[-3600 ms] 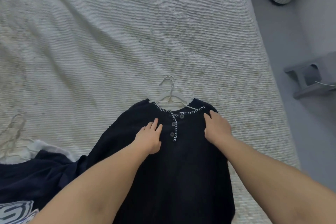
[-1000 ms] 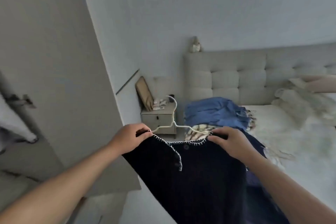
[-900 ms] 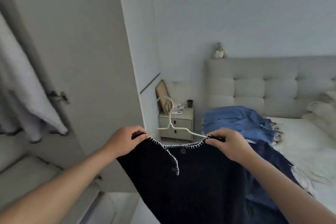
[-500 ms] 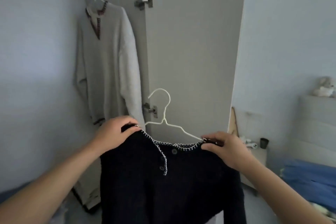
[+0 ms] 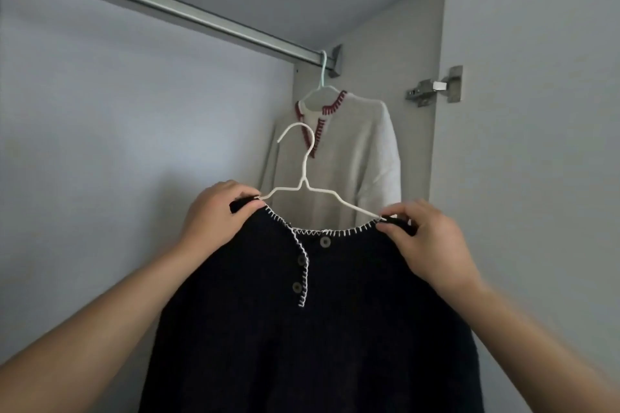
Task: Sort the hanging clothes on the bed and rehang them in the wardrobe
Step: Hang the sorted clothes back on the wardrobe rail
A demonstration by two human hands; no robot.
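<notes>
So both hands are up in front of the open wardrobe, holding a dark navy sweater [image 5: 312, 339] by its shoulders. The left hand [image 5: 214, 214] has its fingers curled over the left shoulder of the knit, thumb tucked underneath, pinching the fabric right where the white wire hanger [image 5: 303, 178] disappears into the neckline. The right hand [image 5: 426, 238] does the same on the other side, thumb and fingertips clamped on the right shoulder seam, with the hanger arm running straight into that grip.

The sweater has white whipstitch trim round the collar and down a short placket, and three dark buttons [image 5: 324, 241] show there. It hangs straight down from the two hands and fills the lower middle of the view. The hanger's hook sticks up above the collar, free in the air, well below the metal rail [image 5: 167, 2] and not on it.

Behind the hook hangs a cream sweater [image 5: 362, 157] with dark red stitching on its collar, on a pale hanger [image 5: 322, 77] hooked at the far right end of the rail, close to the bracket. A metal door hinge [image 5: 434, 89] sits on the wardrobe's right side panel. The back wall of the wardrobe [image 5: 117, 111] is plain and pale
</notes>
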